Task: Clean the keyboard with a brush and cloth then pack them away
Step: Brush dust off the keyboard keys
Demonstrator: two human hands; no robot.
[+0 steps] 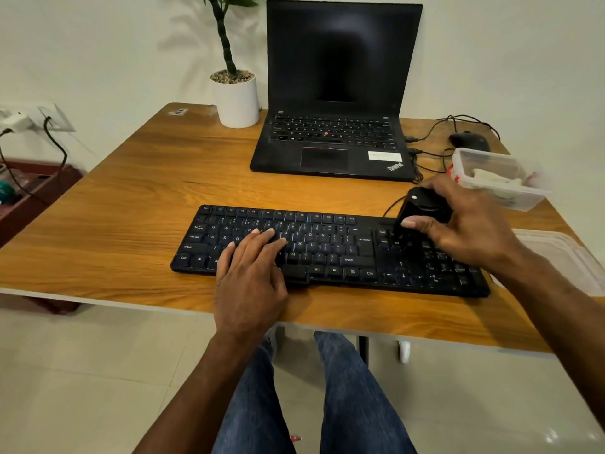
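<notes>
A black keyboard (327,250) lies across the near part of the wooden table (137,191). My left hand (250,276) rests flat on its left-middle keys, fingers spread, holding nothing. My right hand (465,221) grips a black brush (420,208) and holds it down on the keys between the Enter key and the number pad. The bristles are hidden against the dark keys. A clear plastic box (491,178) at the right holds a pale cloth (494,181).
An open black laptop (334,139) stands behind the keyboard. A white plant pot (237,99) sits at the back left, a black mouse (469,142) with cables at the back right. The box's clear lid (563,257) lies at the table's right edge.
</notes>
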